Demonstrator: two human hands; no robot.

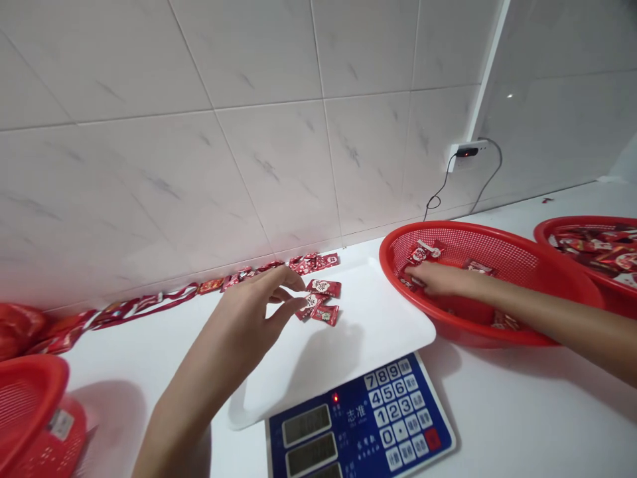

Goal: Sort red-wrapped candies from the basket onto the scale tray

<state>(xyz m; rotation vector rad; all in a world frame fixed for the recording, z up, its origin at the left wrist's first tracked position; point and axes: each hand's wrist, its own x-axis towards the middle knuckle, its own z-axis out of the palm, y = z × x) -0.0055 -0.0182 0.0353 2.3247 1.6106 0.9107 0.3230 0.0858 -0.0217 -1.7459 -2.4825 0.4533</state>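
Note:
My left hand (259, 302) hovers over the white tray (388, 312) of a scale, thumb and fingers apart. Just off its fingertips lie several small red wrapped candies (324, 313) in a loose cluster on the tray. My right hand (432, 277) reaches down into a large red basket (537, 265) on the right. Its fingers are curled at the basket's left side among red candy packets (419, 255); what they hold is hidden. Below the tray shows the blue scale panel (358, 425), with number keys and dark displays.
A second red basket (542, 229) full of wrapped packets stands at the far right. Red baskets (37, 378) sit at the lower left. Along the tiled wall lies a row of red packets (164, 297). Cables hang from a wall socket (468, 153) behind the large basket.

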